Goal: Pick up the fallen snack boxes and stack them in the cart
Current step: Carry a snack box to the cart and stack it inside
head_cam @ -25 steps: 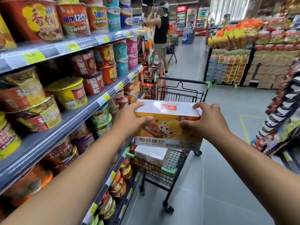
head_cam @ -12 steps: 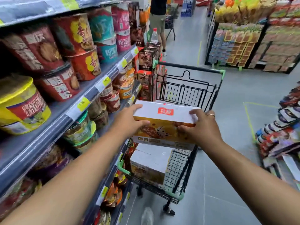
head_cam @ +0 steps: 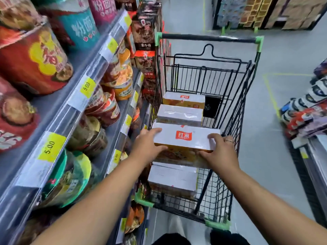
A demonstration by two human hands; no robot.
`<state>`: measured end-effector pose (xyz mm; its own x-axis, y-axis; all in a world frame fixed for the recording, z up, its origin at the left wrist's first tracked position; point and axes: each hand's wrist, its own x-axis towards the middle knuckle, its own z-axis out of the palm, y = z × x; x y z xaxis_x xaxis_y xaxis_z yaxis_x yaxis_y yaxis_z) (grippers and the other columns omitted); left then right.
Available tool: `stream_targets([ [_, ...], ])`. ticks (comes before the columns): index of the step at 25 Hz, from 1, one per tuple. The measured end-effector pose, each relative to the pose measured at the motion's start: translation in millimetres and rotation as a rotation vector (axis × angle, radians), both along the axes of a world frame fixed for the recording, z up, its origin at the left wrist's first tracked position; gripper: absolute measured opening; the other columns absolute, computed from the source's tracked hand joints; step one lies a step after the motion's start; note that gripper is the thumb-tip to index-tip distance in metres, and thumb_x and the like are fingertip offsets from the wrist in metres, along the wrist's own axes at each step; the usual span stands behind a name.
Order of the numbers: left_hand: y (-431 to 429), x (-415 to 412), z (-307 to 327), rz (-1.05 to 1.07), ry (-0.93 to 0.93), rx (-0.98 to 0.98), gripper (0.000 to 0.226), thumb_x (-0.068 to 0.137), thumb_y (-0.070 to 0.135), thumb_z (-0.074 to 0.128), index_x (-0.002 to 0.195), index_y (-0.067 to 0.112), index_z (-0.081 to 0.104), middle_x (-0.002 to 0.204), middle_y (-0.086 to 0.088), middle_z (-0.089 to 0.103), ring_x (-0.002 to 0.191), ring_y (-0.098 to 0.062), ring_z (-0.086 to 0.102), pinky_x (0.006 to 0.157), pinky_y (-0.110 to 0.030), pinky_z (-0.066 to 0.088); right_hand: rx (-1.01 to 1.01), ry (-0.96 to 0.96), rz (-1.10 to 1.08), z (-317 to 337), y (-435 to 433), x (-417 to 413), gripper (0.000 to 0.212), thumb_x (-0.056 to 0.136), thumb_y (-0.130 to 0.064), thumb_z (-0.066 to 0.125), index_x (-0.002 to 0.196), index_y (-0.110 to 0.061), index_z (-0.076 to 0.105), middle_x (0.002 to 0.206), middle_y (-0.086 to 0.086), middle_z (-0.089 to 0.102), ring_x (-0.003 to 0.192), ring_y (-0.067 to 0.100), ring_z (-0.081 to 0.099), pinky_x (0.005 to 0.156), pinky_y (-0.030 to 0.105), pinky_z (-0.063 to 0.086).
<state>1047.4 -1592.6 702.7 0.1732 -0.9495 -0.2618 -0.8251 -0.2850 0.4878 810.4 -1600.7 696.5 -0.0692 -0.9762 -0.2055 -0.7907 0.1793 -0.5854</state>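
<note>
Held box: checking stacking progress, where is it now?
The box is centre of the head view, gripped at its ends by left hand and right hand, over the cart, above three boxes inside.

Cart (head_cam: 246, 96) stands on the grey floor (head_cam: 276, 174), parked tight against the shelves (head_cam: 58, 112) on my left. It's a black wire basket with green corner caps and the handle (head_cam: 208, 38) at the far end from me. Three boxes lie inside in a row down the left side, white tops up: near box (head_cam: 172, 180), middle box (head_cam: 179, 114), and far box (head_cam: 184, 99) with a red logo on top. Something black (head_cam: 212, 106) sits just right of the far two, can't tell what. The shelves carry noodle bowls (head_cam: 35, 61) in red, teal and green, some stacked, with yellow price tags (head_cam: 51, 147) on the rails. Yellow tape lines (head_cam: 270, 93) run on the floor to the cart's right.
</note>
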Motion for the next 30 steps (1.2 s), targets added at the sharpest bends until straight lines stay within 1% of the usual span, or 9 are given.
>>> stream_targets([
  [5,-31,20,-37,0.004,-0.039,0.076,0.071,0.080,0.041,0.077,0.142,0.034,0.044,0.135,-0.009,0.044,0.121,-0.032,0.049,0.098,-0.037,0.044,0.078,0.021,0.069,-34,-31,23,0.057,0.078,-0.031,0.078,0.127,-0.023,0.051,0.126,0.015,0.039,0.101,0.035,0.056,0.087,0.039,0.051],
  [9,-59,27,-57,-0.012,-0.042,0.095,0.070,0.081,0.036,0.076,0.143,0.030,0.043,0.131,-0.010,0.045,0.118,-0.032,0.051,0.098,-0.035,0.041,0.099,-0.017,0.060,-55,-57,33,0.054,0.078,-0.030,0.077,0.126,-0.021,0.054,0.126,0.016,0.037,0.094,0.036,0.058,0.085,0.034,0.048],
  [12,-81,30,-74,-0.034,-0.019,0.113,0.071,0.082,0.032,0.076,0.144,0.029,0.041,0.133,-0.013,0.044,0.119,-0.032,0.051,0.102,-0.035,0.041,0.122,-0.019,0.059,-69,-80,36,0.047,0.081,-0.020,0.071,0.126,-0.020,0.055,0.130,0.017,0.035,0.088,0.035,0.057,0.084,0.034,0.048],
  [15,-96,33,-90,-0.053,0.029,0.180,0.073,0.081,0.026,0.076,0.145,0.030,0.040,0.136,-0.015,0.040,0.122,-0.033,0.048,0.105,-0.032,0.038,0.147,-0.016,0.095,-82,-92,35,0.041,0.085,-0.011,0.063,0.123,-0.020,0.055,0.133,0.017,0.034,0.079,0.026,0.051,0.081,0.029,0.047],
  [18,-103,34,-103,-0.068,0.048,0.213,0.076,0.079,0.028,0.077,0.145,0.032,0.038,0.139,-0.014,0.037,0.124,-0.033,0.045,0.107,-0.033,0.037,0.184,-0.026,0.111,-91,-102,33,0.041,0.085,-0.013,0.064,0.124,-0.021,0.054,0.134,0.015,0.034,0.091,0.022,0.046,0.080,0.022,0.036],
  [22,-111,29,-117,-0.080,0.042,0.226,0.081,0.077,0.034,0.078,0.146,0.033,0.035,0.139,-0.013,0.035,0.126,-0.035,0.041,0.109,-0.040,0.038,0.217,-0.016,0.140,-103,-114,31,0.051,0.084,-0.015,0.066,0.131,-0.025,0.050,0.138,0.014,0.032,0.089,0.021,0.047,0.078,0.022,0.039],
  [25,-112,23,-124,-0.160,-0.020,0.248,0.084,0.077,0.039,0.077,0.148,0.033,0.032,0.154,-0.011,0.022,0.135,-0.035,0.033,0.112,-0.041,0.034,0.309,0.022,0.214,-114,-119,28,0.063,0.084,-0.018,0.068,0.141,-0.026,0.041,0.147,0.016,0.026,0.111,0.030,0.052,0.088,0.027,0.042],
  [28,-113,19,-124,-0.202,-0.038,0.242,0.086,0.078,0.038,0.077,0.149,0.034,0.029,0.161,-0.010,0.011,0.145,-0.031,0.022,0.115,-0.043,0.029,0.368,0.051,0.251,-118,-121,24,0.074,0.083,-0.018,0.070,0.147,-0.026,0.034,0.154,0.015,0.018,0.128,0.033,0.044,0.096,0.028,0.040],
  [30,-112,16,-120,-0.230,-0.057,0.224,0.086,0.079,0.037,0.076,0.150,0.032,0.028,0.162,-0.010,0.008,0.148,-0.028,0.012,0.117,-0.044,0.026,0.360,0.050,0.268,-114,-121,24,0.077,0.083,-0.016,0.070,0.149,-0.025,0.031,0.157,0.017,0.012,0.139,0.031,0.032,0.104,0.029,0.035],
])
